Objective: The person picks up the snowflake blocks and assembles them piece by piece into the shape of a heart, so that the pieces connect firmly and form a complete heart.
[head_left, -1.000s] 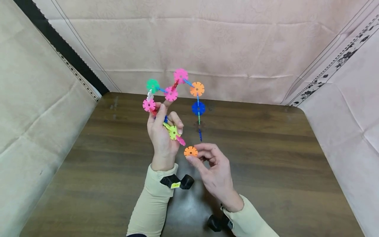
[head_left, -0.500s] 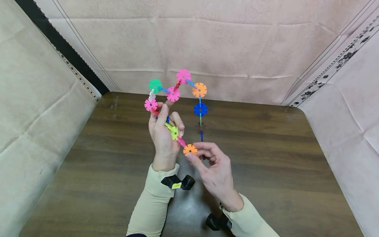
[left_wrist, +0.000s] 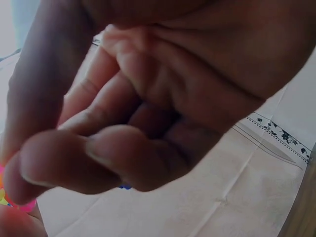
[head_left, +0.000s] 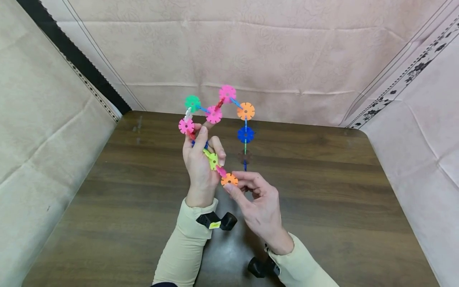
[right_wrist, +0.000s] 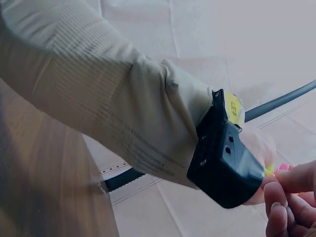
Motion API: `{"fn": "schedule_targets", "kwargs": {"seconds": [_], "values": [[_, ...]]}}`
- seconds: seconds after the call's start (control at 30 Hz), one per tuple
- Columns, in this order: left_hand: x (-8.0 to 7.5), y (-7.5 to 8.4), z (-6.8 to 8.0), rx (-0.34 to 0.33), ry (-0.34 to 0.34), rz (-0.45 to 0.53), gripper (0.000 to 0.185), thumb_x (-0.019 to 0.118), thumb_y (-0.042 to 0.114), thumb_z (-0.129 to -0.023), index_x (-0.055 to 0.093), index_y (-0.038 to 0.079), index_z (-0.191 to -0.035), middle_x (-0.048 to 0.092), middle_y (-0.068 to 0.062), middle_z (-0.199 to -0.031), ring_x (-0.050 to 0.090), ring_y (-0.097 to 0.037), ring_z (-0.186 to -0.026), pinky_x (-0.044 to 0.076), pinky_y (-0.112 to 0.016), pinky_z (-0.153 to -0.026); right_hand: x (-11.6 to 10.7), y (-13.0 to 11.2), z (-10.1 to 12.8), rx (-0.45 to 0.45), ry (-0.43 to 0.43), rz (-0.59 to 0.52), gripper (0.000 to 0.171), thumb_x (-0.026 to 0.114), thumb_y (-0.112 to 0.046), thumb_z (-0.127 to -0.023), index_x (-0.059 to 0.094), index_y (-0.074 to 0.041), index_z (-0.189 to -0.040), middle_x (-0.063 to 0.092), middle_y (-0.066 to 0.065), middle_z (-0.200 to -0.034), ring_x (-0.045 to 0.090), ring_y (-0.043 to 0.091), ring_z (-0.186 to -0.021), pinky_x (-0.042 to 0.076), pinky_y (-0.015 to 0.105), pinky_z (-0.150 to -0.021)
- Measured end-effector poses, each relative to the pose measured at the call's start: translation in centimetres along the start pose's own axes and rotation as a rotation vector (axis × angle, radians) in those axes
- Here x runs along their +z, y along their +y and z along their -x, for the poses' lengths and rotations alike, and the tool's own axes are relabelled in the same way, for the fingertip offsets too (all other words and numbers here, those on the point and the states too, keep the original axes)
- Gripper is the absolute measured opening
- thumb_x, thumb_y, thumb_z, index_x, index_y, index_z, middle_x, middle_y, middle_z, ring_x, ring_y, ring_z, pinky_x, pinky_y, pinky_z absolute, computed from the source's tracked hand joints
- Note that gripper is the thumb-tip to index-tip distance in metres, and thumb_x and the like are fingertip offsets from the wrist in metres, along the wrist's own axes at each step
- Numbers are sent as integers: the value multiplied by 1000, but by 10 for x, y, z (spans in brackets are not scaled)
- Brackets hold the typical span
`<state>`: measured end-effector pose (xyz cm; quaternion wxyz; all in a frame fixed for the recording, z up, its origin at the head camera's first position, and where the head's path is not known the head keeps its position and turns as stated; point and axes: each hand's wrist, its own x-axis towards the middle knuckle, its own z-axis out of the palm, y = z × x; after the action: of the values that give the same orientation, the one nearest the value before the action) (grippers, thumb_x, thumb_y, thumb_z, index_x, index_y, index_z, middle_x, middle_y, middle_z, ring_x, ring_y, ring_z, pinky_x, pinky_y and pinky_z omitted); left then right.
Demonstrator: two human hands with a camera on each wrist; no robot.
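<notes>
A chain of notched plastic discs in several colours loops up from my left hand, which holds it between thumb and fingers. From that hand a yellow-green disc and a tilted pink disc lead down to the right. My right hand pinches an orange disc between thumb and index finger, its notched edge meeting the pink disc. The chain's other end hangs from a second orange disc through a blue disc to a dark blue disc, edge-on just above the right fingertips.
A brown wooden table lies under both hands. Pale cloth stands around its back and sides. Black wrist cameras sit on both sleeves; the left one shows large in the right wrist view.
The gap between the orange disc in my right hand and the chain's pink disc has closed. My left hand and the chain have shifted slightly right; the right hand has barely moved.
</notes>
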<state>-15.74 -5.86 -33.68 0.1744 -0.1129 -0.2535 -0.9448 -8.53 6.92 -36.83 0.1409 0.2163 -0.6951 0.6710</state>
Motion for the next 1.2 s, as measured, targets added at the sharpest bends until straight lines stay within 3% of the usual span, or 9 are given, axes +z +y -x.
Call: {"fn": "schedule_targets", "kwargs": {"seconds": [0.43,0.57,0.63,0.73,0.87,0.97,1.1,1.2], "values": [[3,-4,3,19,-47,-41,8,39,9,-104,46,9,-108,62,-11,-112,55,-13,-43,40,-17,-37,3,1,1,7,72,-12,30,76,4,-80,70,-2,-108,71,8,-79,65,19,-67,52,24,-55],[5,-5,3,18,-47,-47,7,41,10,-104,46,9,-109,66,-11,-104,59,-15,-46,45,-19,-39,4,4,0,-1,85,-23,31,75,5,-81,68,-3,-110,71,9,-80,66,21,-67,53,25,-55],[7,-6,3,16,-67,-60,10,43,14,-104,47,9,-111,67,-11,-104,65,-17,-55,51,-23,-44,4,6,-1,-9,98,-18,33,75,5,-81,67,-3,-111,71,9,-82,66,21,-67,54,26,-56],[9,-8,4,12,-131,-92,19,43,22,-105,46,7,-117,65,-12,-115,71,-23,-80,59,-30,-63,2,10,-2,-18,113,5,34,74,4,-81,65,-3,-114,72,8,-85,66,21,-69,54,27,-58],[11,-9,6,-19,-184,-118,25,41,27,-105,47,7,-119,64,-13,-121,65,-29,-106,54,-40,-90,0,12,-4,-41,114,31,36,75,2,-82,65,-3,-116,73,7,-89,67,20,-72,55,28,-61],[11,-8,5,-49,-158,-93,25,41,27,-106,48,6,-116,65,-14,-119,64,-31,-109,50,-43,-96,-2,15,-6,-95,117,19,33,72,4,-84,62,0,-115,72,9,-86,66,21,-67,56,28,-61],[12,-6,3,-70,-114,-52,26,39,26,-106,49,3,-114,66,-16,-116,65,-31,-107,50,-44,-96,-8,20,-9,-155,210,7,22,64,6,-89,50,10,-105,63,11,-75,57,18,-58,48,23,-53],[12,-5,3,-93,-117,-28,27,38,26,-106,48,3,-114,66,-16,-116,65,-31,-106,50,-43,-96,-16,22,-15,-79,205,21,32,62,0,-92,45,6,-118,59,10,-90,57,19,-75,46,24,-61]]}}
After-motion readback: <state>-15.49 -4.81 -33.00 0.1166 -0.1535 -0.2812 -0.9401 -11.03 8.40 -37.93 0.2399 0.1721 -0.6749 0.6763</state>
